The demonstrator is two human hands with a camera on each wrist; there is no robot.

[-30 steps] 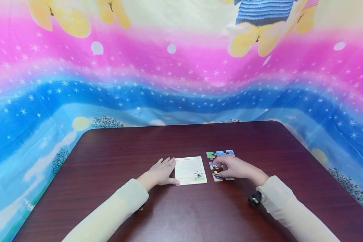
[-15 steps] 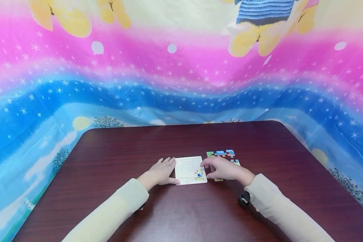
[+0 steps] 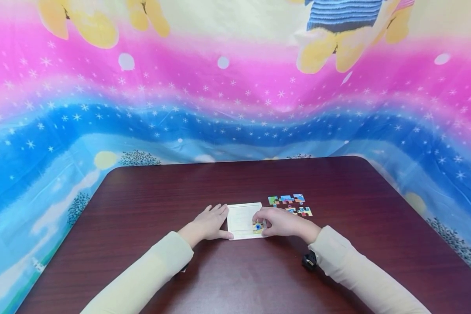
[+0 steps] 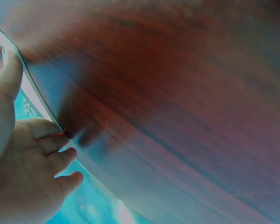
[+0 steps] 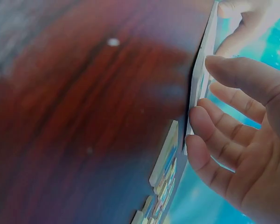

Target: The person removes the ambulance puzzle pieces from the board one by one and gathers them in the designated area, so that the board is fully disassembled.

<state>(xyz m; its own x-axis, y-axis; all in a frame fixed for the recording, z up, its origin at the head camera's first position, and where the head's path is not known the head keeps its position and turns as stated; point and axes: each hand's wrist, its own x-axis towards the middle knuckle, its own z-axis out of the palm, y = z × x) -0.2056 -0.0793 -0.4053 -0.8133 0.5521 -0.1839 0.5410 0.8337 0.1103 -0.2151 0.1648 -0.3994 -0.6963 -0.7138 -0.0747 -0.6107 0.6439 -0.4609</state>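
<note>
A white square puzzle tray lies flat on the table. At its left side rests my left hand, fingers extended along the edge and thumb touching the near corner. One jigsaw puzzle piece with a blue circle sits in the tray's near right corner. Over the tray's right edge is my right hand; thumb and index finger bend around that piece from either side. In the right wrist view, the right thumb and the other fingertips meet the tray edge.
To the right, loose puzzle pieces lie in rows, and my right hand covers some of them. The dark red-brown table extends around the tray. Behind it hangs a printed cloth. A black wrist camera sits under the right sleeve.
My right hand has moved left, from above the loose pieces to the tray's near right corner, where it closes around the piece. My left hand has stayed at the tray's left side.
</note>
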